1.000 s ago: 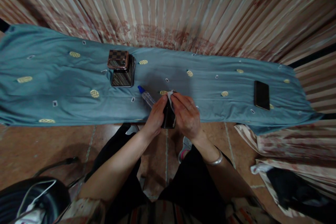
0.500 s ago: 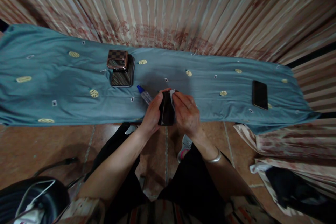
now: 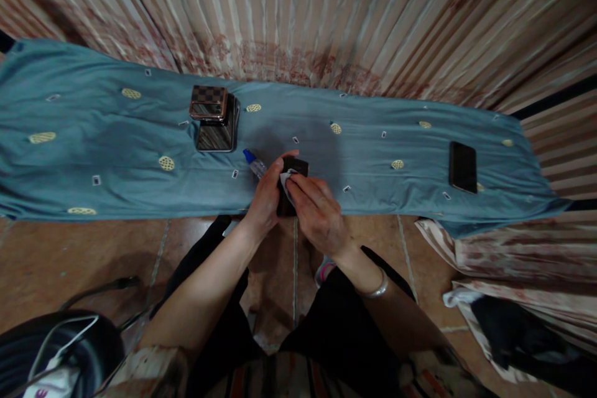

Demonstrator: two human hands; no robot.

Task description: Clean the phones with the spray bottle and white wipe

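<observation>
- We see a flat, glossy black phone (image 3: 293, 168) gripped by the left hand (image 3: 265, 196) at the counter's (image 3: 116, 186) near edge.
- The right hand (image 3: 314, 211) presses a small white cloth (image 3: 283, 181) onto it.
- A clear, blue-capped bottle (image 3: 254, 163) lies just left.

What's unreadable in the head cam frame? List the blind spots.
- Dark phone held in the left hand: mostly covered by both hands; which face is up is unclear.
- White cloth under the right hand: only a corner shows.
- Blue-capped bottle: lower part hidden behind the left hand; no label legible.
- Stacked items: too small to identify.
- Black object at the bottom left: cut by the frame edge.
</observation>
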